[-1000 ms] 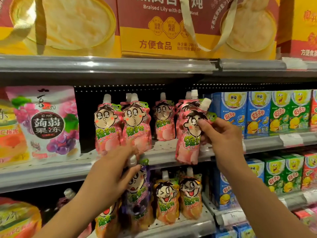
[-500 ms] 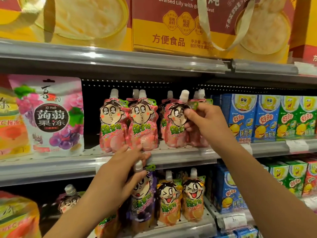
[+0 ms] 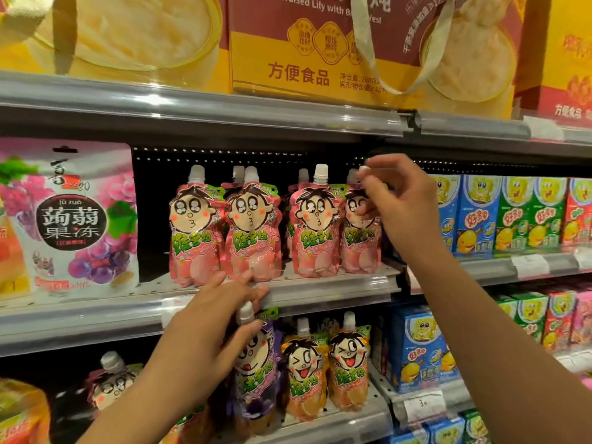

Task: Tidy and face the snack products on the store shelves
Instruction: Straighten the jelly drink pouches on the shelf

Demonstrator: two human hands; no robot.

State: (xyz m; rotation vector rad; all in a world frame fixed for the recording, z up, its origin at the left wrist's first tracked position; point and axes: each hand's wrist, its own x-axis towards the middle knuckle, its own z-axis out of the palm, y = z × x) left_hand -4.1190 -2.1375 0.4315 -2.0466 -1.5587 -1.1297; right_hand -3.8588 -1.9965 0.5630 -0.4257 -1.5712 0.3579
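Several pink peach jelly pouches (image 3: 250, 232) stand upright in a row, faces forward, on the middle shelf (image 3: 320, 290). My right hand (image 3: 400, 203) is raised at the right end of the row. Its thumb and forefinger pinch the white cap of the rightmost pink pouch (image 3: 358, 248). Below the shelf edge, my left hand (image 3: 208, 328) grips a purple grape pouch (image 3: 256, 382) by its spout. That pouch stands on the lower shelf beside two orange pouches (image 3: 326, 370).
A large grape jelly bag (image 3: 70, 219) stands left of the pink row, with a dark gap between them. Blue, green and red drink cartons (image 3: 512, 216) fill the shelves to the right. Big gift boxes (image 3: 320, 43) sit on the top shelf. Another pouch (image 3: 112, 382) lies at lower left.
My right hand stood the pink pouch it carried into the row, let go of it and moved right to the end pouch's cap. My left hand stayed on the purple pouch.
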